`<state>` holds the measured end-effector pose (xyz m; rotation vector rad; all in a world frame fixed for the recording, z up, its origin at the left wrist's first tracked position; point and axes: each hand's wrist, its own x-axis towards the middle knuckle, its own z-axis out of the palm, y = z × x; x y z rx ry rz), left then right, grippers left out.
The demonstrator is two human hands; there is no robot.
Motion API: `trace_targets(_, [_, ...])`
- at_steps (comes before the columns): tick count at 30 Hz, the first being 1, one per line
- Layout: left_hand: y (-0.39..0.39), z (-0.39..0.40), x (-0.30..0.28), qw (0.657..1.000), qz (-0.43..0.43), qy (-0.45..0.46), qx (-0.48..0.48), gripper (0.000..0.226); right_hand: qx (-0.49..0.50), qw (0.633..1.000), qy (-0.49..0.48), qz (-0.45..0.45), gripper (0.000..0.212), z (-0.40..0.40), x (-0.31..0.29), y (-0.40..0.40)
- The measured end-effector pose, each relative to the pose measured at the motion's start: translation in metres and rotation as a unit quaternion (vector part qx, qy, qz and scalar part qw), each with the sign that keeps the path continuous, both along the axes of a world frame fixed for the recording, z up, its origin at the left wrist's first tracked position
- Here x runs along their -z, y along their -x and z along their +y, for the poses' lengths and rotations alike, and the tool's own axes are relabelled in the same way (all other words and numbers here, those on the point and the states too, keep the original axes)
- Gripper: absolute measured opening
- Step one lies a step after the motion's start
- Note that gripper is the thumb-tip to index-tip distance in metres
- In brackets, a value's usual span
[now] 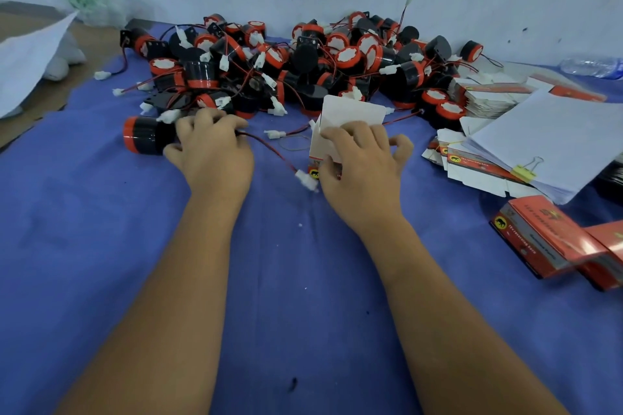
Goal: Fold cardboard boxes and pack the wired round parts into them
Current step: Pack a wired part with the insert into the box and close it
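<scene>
From the head camera we see the left hand (214, 153) curled around 1 black-and-red round wired part (148, 140) lying on the blue cloth (101, 229), just in front of the big heap of such parts (303, 57). Right of that part, the right hand (362, 165) pinches 1 half-folded white-and-red cardboard box (350, 118), standing upright.

The cloth (101, 229) under my hands is blue, with a few small dark spots. At the far side of the cloth, the pile of round parts (296, 61) is black with red bands and white tops. Their wires are red and black with white plugs. To the right of the pile, my boxes (553, 242) are orange-red with a black animal on a yellow circle. A yellow clip (526, 169) holds white paper (553, 138).
</scene>
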<state>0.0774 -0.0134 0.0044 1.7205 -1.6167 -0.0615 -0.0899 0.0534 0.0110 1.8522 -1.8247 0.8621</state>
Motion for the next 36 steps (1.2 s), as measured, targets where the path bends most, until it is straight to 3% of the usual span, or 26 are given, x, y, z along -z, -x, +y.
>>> trace_targets(5, [0.004,-0.003,0.004,0.995,-0.005,0.019,0.098,0.034,-0.117,0.993,0.022,-0.019,0.030,0.003,-0.003,-0.011])
trace_targets(11, [-0.002,-0.007,0.005,0.982,0.103,0.023,0.155,0.060,-0.113,0.990,-0.072,0.053,0.043,-0.002,0.003,-0.019])
trace_targets(16, [0.005,0.003,-0.006,0.908,0.361,0.073,0.201,0.066,-0.093,0.995,0.029,0.025,0.052,0.001,-0.006,-0.018])
trace_targets(21, [0.006,0.002,-0.011,0.845,0.458,-0.039,0.273,0.064,-0.057,0.986,0.159,-0.001,0.034,0.003,-0.014,-0.013])
trace_targets(23, [0.009,0.001,-0.011,0.830,0.468,-0.075,0.293,0.050,-0.033,0.984,0.177,-0.001,0.030,0.004,-0.017,-0.007])
trace_targets(27, [0.011,0.003,-0.009,0.850,0.424,-0.110,0.294,0.046,-0.026,0.986,0.165,0.005,0.024,0.002,-0.021,0.002])
trace_targets(32, [0.022,0.011,-0.016,0.852,0.417,-0.143,0.281,0.056,-0.144,0.985,0.092,-0.039,0.050,0.006,-0.022,-0.007])
trace_targets(36, [0.022,0.014,-0.017,0.841,0.444,-0.106,0.291,0.056,-0.189,0.981,0.005,-0.044,0.063,0.011,-0.023,-0.009])
